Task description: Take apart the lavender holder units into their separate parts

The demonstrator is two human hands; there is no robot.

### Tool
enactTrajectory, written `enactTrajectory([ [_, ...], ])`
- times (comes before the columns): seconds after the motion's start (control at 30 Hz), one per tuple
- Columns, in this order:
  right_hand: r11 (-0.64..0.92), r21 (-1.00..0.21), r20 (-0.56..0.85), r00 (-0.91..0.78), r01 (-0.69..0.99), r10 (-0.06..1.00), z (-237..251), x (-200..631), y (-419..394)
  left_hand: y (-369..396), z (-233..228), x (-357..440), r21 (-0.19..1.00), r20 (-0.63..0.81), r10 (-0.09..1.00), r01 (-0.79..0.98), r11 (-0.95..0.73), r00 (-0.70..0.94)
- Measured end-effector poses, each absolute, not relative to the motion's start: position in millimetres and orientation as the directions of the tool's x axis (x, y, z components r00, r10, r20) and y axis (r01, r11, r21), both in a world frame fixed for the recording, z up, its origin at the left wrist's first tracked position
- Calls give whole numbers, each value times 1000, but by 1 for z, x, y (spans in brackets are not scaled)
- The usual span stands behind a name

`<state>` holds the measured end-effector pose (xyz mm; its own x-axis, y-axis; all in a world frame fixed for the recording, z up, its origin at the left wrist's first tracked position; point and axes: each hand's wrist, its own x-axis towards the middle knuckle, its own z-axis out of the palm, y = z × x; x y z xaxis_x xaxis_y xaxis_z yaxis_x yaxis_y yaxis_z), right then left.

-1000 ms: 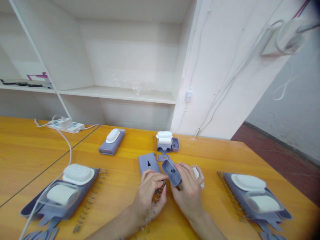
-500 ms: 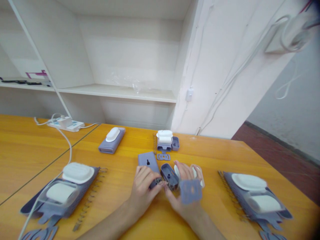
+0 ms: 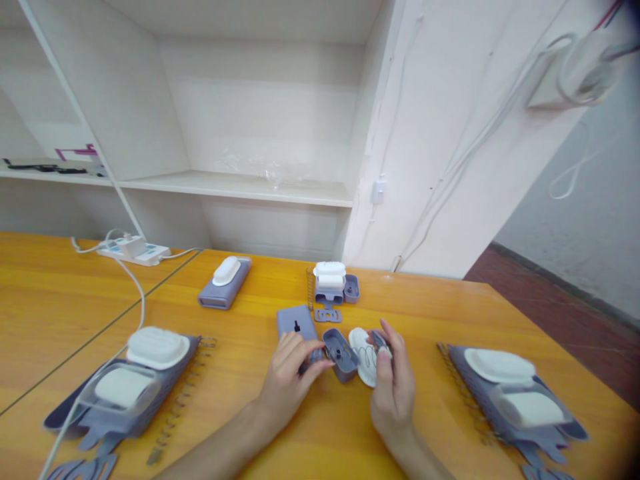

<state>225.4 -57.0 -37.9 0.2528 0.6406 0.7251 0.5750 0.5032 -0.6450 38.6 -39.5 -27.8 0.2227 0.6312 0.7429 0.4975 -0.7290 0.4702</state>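
A thin metal spring [image 3: 365, 356] stretches across the gap between my hands, passing over a grey-purple oval cup [image 3: 341, 355] and a white oval lid [image 3: 361, 340]. My left hand [image 3: 287, 373] pinches one end of it, where dark coils and a grey-purple part show at the fingertips. Between thumb and fingers, my right hand [image 3: 396, 383] grips a small grey-purple piece [image 3: 379, 341] at the spring's other end. Behind my left hand lies a grey-purple case [image 3: 296, 320] with a black mark on it.
Sets of grey-purple parts with white lids and springs lie at left [image 3: 157, 347], right [image 3: 500, 365] and far middle [image 3: 330, 280]. A closed-looking case [image 3: 223, 287] with a white lid on top sits at the back. A white cable [image 3: 143, 300] runs from a power strip [image 3: 135, 249].
My right hand has moved right, away from my left, and turned palm inward. The spring now shows drawn out between them. A grey-purple plate over my right hand is no longer seen there.
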Motion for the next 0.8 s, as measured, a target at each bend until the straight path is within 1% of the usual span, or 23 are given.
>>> enactTrajectory([
  [0.1, 427, -759, 620, 344, 492, 706, -37, 228, -55, -41, -32, 40, 528, 737, 646, 429, -733, 197],
  [0.13, 420, -767, 612, 357, 485, 706, -37, 228, -55, -42, -33, 41, 541, 737, 647, 404, -737, 194],
  [0.23, 424, -762, 621, 365, 490, 693, -35, 228, -54, -43, -34, 41, 539, 744, 634, 372, -756, 210],
  [0.4, 470, -734, 652, 317, 489, 689, -35, 227, -56, -42, -26, 36, 479, 762, 625, 500, -722, 172],
  [0.53, 509, -697, 684, 253, 506, 685, -35, 226, -58, -39, -23, 33, 506, 730, 669, 547, -668, 142],
  [0.63, 535, -661, 708, 200, 526, 678, -33, 226, -59, -37, -26, 33, 601, 676, 736, 543, -586, 47],
  [0.73, 542, -621, 728, 162, 566, 666, -30, 225, -58, -35, -33, 34, 745, 568, 820, 471, -472, -76],
  [0.8, 539, -607, 734, 153, 584, 661, -29, 224, -57, -34, -36, 34, 801, 508, 854, 424, -422, -109],
])
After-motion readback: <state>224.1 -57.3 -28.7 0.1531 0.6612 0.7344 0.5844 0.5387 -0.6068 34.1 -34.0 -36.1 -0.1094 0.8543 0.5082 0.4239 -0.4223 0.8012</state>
